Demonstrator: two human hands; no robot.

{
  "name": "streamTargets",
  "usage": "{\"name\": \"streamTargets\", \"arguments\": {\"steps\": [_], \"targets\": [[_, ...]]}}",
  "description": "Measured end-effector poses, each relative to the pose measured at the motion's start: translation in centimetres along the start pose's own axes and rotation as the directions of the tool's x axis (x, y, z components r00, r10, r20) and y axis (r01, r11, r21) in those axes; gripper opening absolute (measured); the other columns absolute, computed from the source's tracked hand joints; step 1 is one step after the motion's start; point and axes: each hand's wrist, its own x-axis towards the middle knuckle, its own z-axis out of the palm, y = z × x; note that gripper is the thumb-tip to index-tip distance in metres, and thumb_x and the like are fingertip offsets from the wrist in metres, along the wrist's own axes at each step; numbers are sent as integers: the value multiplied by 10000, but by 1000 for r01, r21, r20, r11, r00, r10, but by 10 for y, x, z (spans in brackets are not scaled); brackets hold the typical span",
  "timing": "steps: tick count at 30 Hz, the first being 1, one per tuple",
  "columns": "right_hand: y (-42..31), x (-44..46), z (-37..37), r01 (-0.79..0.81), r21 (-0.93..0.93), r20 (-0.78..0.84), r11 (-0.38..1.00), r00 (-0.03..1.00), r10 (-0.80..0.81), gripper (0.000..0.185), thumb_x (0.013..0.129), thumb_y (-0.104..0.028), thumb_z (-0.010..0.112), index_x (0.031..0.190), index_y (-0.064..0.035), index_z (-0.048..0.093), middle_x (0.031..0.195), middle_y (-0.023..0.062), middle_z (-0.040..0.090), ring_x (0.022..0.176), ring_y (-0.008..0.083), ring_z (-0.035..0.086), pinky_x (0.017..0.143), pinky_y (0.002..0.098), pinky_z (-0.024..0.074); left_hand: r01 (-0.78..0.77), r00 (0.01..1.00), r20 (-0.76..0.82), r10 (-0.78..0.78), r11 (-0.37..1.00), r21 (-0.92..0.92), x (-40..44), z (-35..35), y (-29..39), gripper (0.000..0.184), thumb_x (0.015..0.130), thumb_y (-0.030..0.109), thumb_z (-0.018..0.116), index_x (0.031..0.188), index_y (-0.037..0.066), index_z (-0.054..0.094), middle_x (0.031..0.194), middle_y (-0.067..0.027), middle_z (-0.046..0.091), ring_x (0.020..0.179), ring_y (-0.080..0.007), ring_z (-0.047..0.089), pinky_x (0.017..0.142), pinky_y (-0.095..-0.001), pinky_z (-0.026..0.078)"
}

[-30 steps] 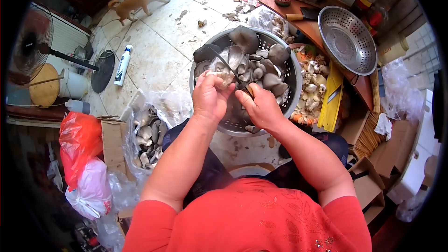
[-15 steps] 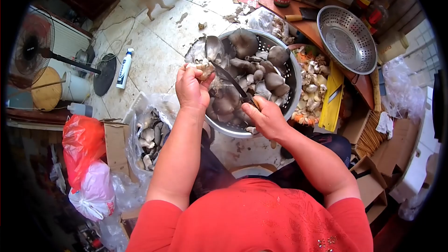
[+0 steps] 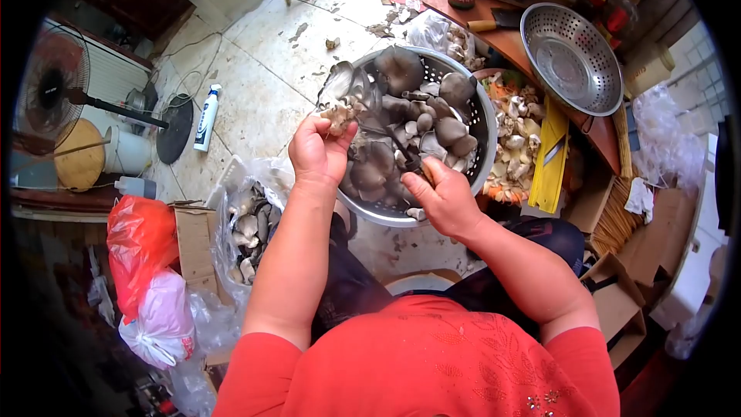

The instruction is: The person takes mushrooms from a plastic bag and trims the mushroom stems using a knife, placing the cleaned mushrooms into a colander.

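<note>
My left hand [image 3: 319, 153] is closed on the pale base of a grey oyster mushroom cluster [image 3: 338, 114], raised above the left rim of a metal colander [image 3: 492, 127]. My right hand [image 3: 445, 199] grips the handle of a knife [image 3: 398, 141]. Its dark blade points up and left, blurred against the mushrooms behind it. Grey oyster mushrooms [image 3: 372, 166] fill much of the colander in front of me.
At left, a plastic-lined box [image 3: 248, 235] holds more mushrooms. Cut pieces [image 3: 515, 135] fill a container on the right, beside a yellow strip [image 3: 549, 162]. An empty colander [image 3: 571, 58] and a cleaver [image 3: 494, 23] rest on the table. A fan [image 3: 58, 85] stands far left.
The knife blade has moved away from the mushroom base and lower toward the colander. My left hand keeps hold of the cluster. The dog at the top has moved up and right.
</note>
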Motion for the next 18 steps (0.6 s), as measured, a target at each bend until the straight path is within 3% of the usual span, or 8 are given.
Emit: {"name": "streamTargets", "arguments": {"steps": [2,12,18], "targets": [[-6,0,1,60,-100,2,993,998,-60,353,907,-354,600,896,-6,542,796,219,606,767,407,596,671,430,461,19,999,29,-18,1000,-17,0,2,-2,131,762,35,483,867,37,562,907,-114,631,816,-260,617,755,-446,547],[0,6,5,137,-219,-40,966,988,-149,345,901,-354,603,896,-22,510,800,219,587,775,421,582,667,463,450,136,985,119,-122,984,-114,6,-4,1,193,772,105,456,897,53,593,900,-100,647,814,-248,619,698,-405,553],[0,8,8,148,-253,-38,956,986,-163,334,900,-347,604,901,-29,502,816,210,583,782,416,581,671,460,454,207,977,95,-193,963,-174,9,-5,1,232,754,117,439,918,42,585,903,-102,641,799,-249,611,655,-394,547]]}}
